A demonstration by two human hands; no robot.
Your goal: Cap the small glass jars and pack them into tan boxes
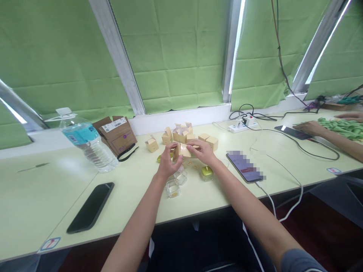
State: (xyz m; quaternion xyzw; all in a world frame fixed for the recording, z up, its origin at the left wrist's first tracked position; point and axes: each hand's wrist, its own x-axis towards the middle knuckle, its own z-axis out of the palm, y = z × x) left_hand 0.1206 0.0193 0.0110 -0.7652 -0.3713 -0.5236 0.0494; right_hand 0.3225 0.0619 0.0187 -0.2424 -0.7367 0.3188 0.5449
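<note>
Both hands meet over the middle of the pale green table. My left hand and my right hand pinch a small tan cardboard box between them, its flaps partly unfolded. Behind it stand several small tan boxes, some closed and some with flaps up. Just below my hands lie two small clear plastic cases and a small green-lidded case. A bit of another green piece shows left of my left hand.
A water bottle and a brown carton stand at the left, a black phone near the front edge. A second phone on a white cable lies at the right. Another person's hands rest by green items and a power strip.
</note>
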